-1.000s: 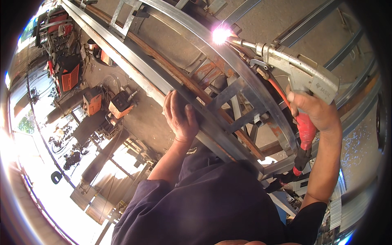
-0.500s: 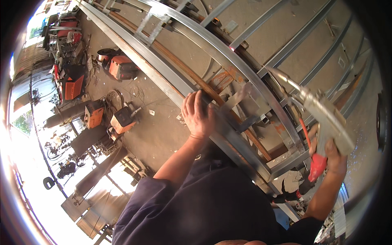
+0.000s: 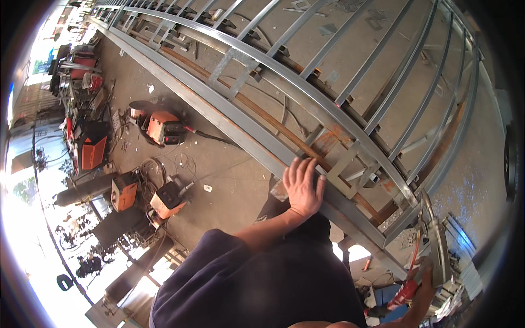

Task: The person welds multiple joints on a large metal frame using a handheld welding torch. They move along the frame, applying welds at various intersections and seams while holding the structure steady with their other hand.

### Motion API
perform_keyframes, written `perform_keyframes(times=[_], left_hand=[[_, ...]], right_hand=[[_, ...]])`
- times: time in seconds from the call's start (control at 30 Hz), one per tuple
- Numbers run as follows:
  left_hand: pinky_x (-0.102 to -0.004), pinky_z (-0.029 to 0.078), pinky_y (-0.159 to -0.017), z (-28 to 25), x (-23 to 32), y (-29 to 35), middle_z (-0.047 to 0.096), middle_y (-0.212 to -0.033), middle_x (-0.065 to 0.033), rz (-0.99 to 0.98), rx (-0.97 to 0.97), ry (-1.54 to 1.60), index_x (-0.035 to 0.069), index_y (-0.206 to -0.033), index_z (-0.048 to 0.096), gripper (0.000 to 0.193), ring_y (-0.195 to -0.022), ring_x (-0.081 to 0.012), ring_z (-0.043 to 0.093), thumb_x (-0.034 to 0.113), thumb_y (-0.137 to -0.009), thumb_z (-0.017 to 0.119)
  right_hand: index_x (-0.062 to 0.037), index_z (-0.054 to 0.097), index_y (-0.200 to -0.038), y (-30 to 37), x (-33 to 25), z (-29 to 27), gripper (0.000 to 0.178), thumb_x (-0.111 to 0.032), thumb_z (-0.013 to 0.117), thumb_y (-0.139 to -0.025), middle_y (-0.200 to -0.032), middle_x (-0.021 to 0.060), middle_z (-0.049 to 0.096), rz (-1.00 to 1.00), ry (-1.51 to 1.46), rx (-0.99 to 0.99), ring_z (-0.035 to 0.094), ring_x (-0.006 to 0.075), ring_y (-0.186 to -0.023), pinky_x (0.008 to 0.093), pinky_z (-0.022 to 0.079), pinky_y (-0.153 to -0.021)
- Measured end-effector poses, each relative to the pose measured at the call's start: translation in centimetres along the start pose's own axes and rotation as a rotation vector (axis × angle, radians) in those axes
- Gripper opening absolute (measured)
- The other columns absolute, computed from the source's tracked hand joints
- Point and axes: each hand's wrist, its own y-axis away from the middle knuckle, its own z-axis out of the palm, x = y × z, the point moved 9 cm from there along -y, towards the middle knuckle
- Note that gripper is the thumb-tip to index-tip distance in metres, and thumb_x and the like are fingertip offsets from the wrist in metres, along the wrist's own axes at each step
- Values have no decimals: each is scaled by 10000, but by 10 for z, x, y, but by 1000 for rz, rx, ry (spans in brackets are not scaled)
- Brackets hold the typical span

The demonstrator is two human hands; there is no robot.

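My left hand lies flat on a long grey steel beam, its fingers stretched out across the top face. At the lower right my right hand is wrapped round a handheld welding gun, a metal tool with a slim nozzle, an orange-red tube and a red sleeve at its rear. The nozzle points up toward the near corner of the frame. A curved steel rail runs beyond the beam. Between them sits a flat bracket plate, a little past my left fingertips.
Parallel steel bars run off the curved rail at the upper right. On the floor to the left stand an orange and black machine, another orange unit and coiled cables. Scraps and tools lie at the lower right.
My right hand has lowered the welding gun toward the lower right, near the frame's corner. My left hand now rests nearer that corner along the beam, and the view has shifted.
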Motion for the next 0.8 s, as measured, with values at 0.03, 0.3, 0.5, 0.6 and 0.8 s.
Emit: perform_keyframes(times=[0.03, 0.3, 0.5, 0.6, 0.8], left_hand=[[-569, 205, -1252, -4, -2, -1, 553, -1497, -116, 13, -50, 60, 97, -1505, 542, 560, -1533, -361, 349, 377, -1027, 621], [-475, 498, -955, -86, -68, -93, 672, -1204, -165, 253, -19, 193, 65, -1332, 655, 444, -1083, -373, 636, 236, -932, 742], [-452, 501, -865, -90, -103, -176, 697, -987, -109, 272, 85, 114, 72, -1202, 724, 320, -952, -329, 667, 243, -932, 744], [-439, 497, -831, -95, -102, -178, 682, -942, -97, 241, 148, 77, 89, -1167, 739, 293, -915, -312, 665, 257, -928, 745], [-429, 497, -878, -98, -106, -173, 687, -986, -75, 192, 120, -62, 90, -1164, 739, 355, -958, -282, 659, 326, -900, 752]], right_hand=[[-18, 643, -1216, 15, 0, -13, 338, -327, 591, -1088, -784, 67, 664, 3, -23, 67, 629, 163, -604, 305, 521, -538], [-5, 654, -1174, 58, -139, -10, 363, -351, 621, -1071, -760, 80, 675, -121, -78, 295, 630, 168, -561, 296, 511, -493], [7, 663, -1141, 21, -305, 61, 385, -368, 645, -1056, -745, 88, 680, -361, -63, 59, 624, 170, -529, 291, 503, -470], [13, 667, -1124, -20, -389, 126, 397, -376, 657, -1048, -737, 92, 683, -442, -56, -170, 621, 171, -512, 289, 499, -458], [25, 676, -1091, -104, -457, 283, 422, -393, 681, -1033, -722, 100, 688, -375, -35, -627, 616, 174, -480, 284, 491, -434]])
